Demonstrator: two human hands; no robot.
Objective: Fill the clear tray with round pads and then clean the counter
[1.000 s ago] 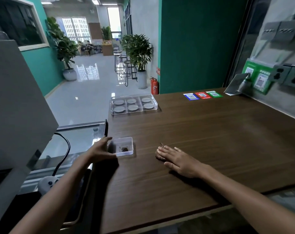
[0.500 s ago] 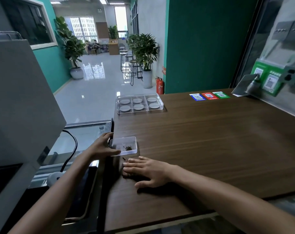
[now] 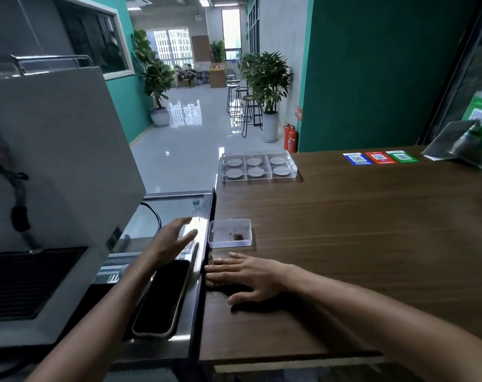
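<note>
Right hand point(image 3: 245, 274) lies flat, fingers spread, at the counter point(image 3: 358, 244) edge; left hand point(image 3: 173, 238) hovers open, empty. I'd sweep crumbs slow, palm low, toward the small dish point(image 3: 230, 233) just ahead. Far corner: one clear tray point(image 3: 258, 166), six round pads point(image 3: 255, 171), all slots filled.

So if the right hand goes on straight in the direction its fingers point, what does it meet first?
The right hand lies flat, fingers pointing left toward the counter edge. Just beyond sits the black phone, probably lower. It would likely slide off the edge before touching anything.
</note>
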